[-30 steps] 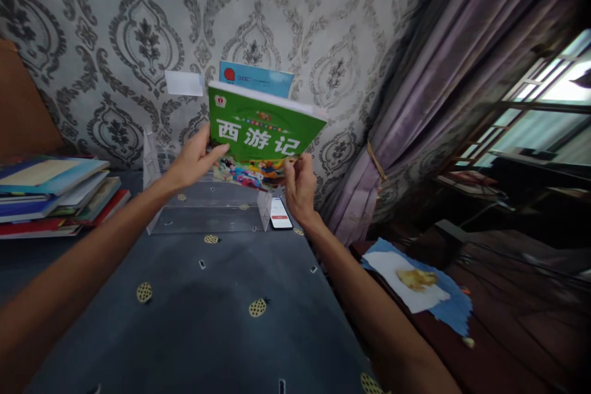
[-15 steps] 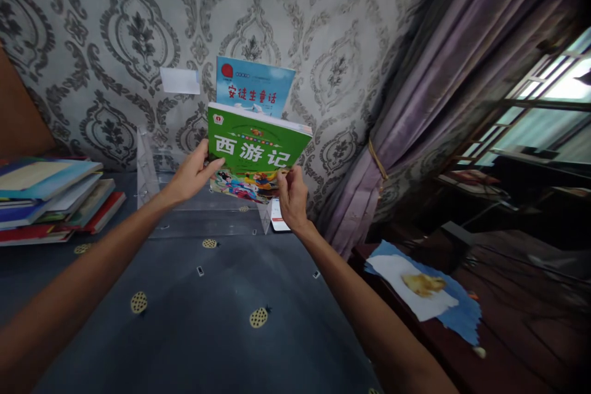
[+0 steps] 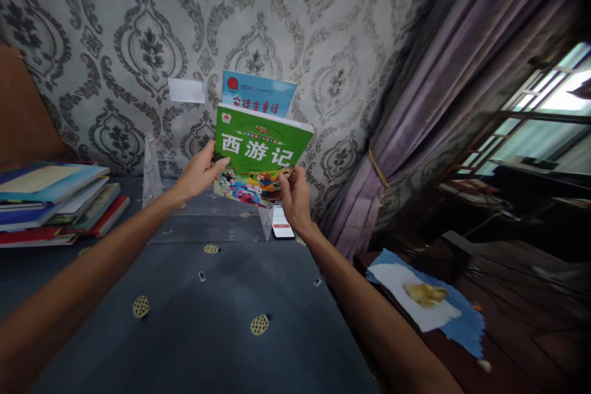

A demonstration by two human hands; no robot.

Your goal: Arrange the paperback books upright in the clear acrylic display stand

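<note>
A green picture-covered book [image 3: 258, 148] is held up between my two hands, its front cover facing me and tilted a little. My left hand [image 3: 201, 171] grips its left edge, thumb on the cover and fingers behind. At the lower right corner my right hand [image 3: 295, 197] pinches it, thumb in front. Behind it a blue book [image 3: 258, 89] stands upright, its lower part hidden by the green one. Both are at a clear plastic stand [image 3: 151, 169] on the dark tablecloth.
To the left lies a stack of books [image 3: 50, 197]. A phone [image 3: 282, 223] rests beside the stand's right end. A purple curtain [image 3: 388, 129] hangs on the right, above a side table with a blue cloth [image 3: 466, 326]. A white label [image 3: 186, 90] shows against the patterned wall.
The green book has tipped slightly and now covers more of the blue book. More of the phone shows below my right hand. The camera view has shifted a little.
</note>
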